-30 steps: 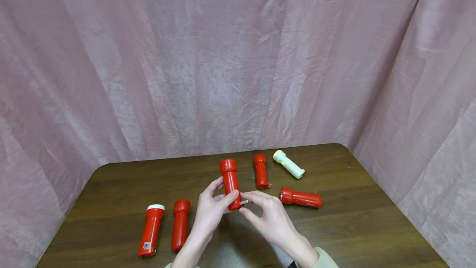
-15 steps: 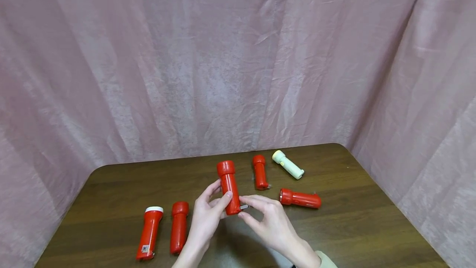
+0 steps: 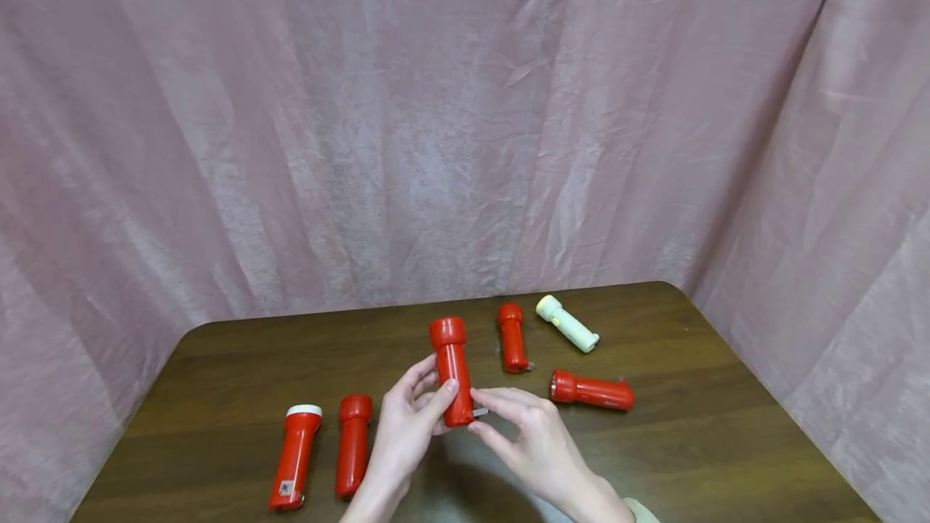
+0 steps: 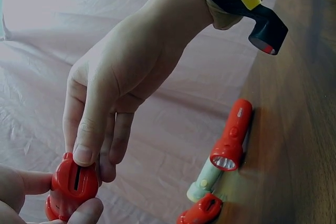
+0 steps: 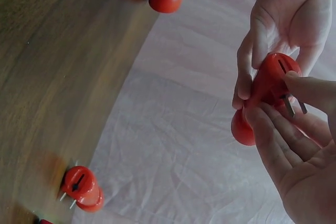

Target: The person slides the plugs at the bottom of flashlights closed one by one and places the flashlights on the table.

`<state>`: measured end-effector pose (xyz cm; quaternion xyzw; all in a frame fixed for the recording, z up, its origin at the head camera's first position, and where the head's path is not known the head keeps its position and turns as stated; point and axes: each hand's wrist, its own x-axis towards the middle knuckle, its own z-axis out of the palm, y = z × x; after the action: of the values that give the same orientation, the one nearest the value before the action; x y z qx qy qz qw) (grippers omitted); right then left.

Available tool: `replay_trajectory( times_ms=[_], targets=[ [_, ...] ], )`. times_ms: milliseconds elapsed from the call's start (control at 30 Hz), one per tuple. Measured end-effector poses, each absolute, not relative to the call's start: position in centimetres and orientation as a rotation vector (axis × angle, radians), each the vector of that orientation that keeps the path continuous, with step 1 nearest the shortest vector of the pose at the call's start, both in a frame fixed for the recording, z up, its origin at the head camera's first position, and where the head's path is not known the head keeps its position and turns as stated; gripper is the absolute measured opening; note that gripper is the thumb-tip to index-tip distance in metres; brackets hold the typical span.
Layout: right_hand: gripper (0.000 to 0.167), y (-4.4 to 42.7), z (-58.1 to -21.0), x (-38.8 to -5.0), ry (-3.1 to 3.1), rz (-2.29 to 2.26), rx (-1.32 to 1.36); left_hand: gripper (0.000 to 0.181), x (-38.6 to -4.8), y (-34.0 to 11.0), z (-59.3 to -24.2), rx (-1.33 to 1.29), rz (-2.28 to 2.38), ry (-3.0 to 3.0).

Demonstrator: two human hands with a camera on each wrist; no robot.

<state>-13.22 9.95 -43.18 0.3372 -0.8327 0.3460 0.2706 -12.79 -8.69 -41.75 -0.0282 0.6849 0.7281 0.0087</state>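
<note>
A red flashlight is held tilted above the table, head end pointing away from me. My left hand grips its barrel, thumb on top and fingers behind. My right hand pinches the tail end between thumb and fingers. Metal plug prongs stick out from the side of the tail, close to the right thumb. The slotted tail cap shows in the left wrist view.
On the brown table lie a red flashlight with a white rim and a plain red flashlight at left. At right are a small red flashlight, a pale green flashlight and another red flashlight. Pink curtains hang behind.
The held flashlight and both hands have come slightly lower and nearer. Its prongs stay out at the side. The flashlights on the table keep their places.
</note>
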Motion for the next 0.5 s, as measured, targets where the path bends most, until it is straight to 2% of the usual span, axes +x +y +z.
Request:
replay_trajectory(
  times_ms=[500],
  targets=[
    [0.04,10.05,-43.19,-13.64,-2.19,0.873,0.956,0.065,-12.79,-8.78,-41.63,-0.062,2.253,2.131]
  ],
)
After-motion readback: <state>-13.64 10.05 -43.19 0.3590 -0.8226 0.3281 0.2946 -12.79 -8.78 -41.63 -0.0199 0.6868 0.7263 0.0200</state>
